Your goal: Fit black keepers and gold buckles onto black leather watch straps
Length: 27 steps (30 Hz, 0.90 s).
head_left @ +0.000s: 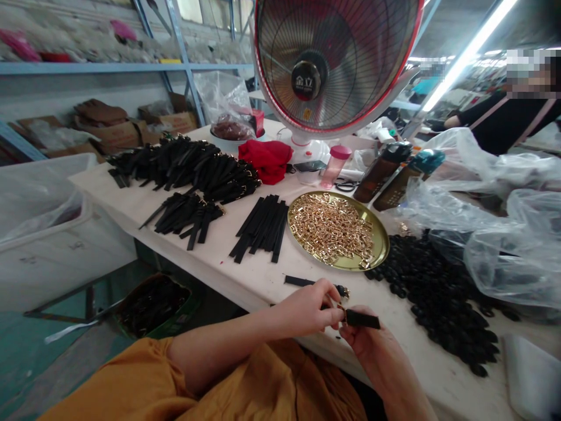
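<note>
Low over the table's near edge, my left hand (325, 305) and my right hand (370, 345) meet around one short black strap (363, 319). A bit of gold metal, apparently a buckle, shows between the fingertips. My left fingers pinch the strap at this gold end. The right thumb and fingers hold it from below, with its flat black end sticking out to the right. Just beyond my hands lies another black strap (300, 281) with a gold buckle (345, 292) at its right end. My fingers hide part of both straps.
Gold buckles fill a round tray (381, 257). Left of it lie plain black straps (263, 225) and heaped buckled straps (184, 164). Small black loops (438, 292) spread at right, near plastic bags (504, 234). A fan heater (307, 76) and bottles (385, 169) stand behind.
</note>
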Tool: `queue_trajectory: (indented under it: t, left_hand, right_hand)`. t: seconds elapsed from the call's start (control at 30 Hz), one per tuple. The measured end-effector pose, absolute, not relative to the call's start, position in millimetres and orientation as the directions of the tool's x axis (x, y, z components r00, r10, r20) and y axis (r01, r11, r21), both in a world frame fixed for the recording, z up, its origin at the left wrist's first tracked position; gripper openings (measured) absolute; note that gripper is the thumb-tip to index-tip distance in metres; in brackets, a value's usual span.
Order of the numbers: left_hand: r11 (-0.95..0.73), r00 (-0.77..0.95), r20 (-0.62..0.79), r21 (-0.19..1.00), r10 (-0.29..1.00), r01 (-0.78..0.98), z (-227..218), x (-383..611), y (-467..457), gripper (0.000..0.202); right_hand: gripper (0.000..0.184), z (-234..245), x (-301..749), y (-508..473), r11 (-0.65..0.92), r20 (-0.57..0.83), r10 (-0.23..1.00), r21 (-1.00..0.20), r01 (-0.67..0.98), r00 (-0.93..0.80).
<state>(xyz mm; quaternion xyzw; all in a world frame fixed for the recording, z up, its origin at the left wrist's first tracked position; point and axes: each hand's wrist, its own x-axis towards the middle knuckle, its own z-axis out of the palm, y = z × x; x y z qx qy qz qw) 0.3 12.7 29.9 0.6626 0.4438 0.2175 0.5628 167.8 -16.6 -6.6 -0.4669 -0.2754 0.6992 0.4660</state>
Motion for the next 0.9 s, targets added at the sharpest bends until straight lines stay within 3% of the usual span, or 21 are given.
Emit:
queue_trajectory:
  t: [0.2,0.4,0.53,0.67,0.77,0.9]
  left_hand:
    - [-0.122,0.422,-0.189,0.786,0.887,0.607,28.2,-0.5,7.8,0.029]
    - [-0.201,0.484,-0.200,0.728,0.852,0.655,22.1,1.6,10.3,0.033]
    - [-0.232,0.539,-0.212,0.733,0.815,0.639,23.5,-1.8,11.9,0.028]
    - [-0.228,0.546,-0.216,0.741,0.810,0.632,25.1,-5.4,12.5,0.024]
    - [-0.227,0.568,-0.185,0.785,0.802,0.576,23.3,-2.6,12.9,0.034]
    - [-0.176,0.581,-0.194,0.837,0.790,0.518,17.2,1.4,14.5,0.038]
  right_hand:
    - [0.021,-9.3,163.0,-25.4,-0.590,-0.510,0.807,-0.677,-0.440,-0.298]
    - [0.016,-23.7,171.1,-29.5,-0.645,-0.540,0.763,-0.587,-0.490,-0.356]
    - [0.024,-21.1,173.0,-25.9,-0.533,-0.480,0.845,-0.723,-0.439,-0.235]
    - [0.028,-19.0,170.5,-19.6,-0.360,-0.371,0.927,-0.920,-0.153,0.048]
    - [0.031,-21.8,165.4,-17.6,-0.257,-0.242,0.951,-0.965,0.054,0.192]
    - [0.038,-24.2,164.2,-17.7,-0.247,-0.233,0.958,-0.966,0.070,0.165]
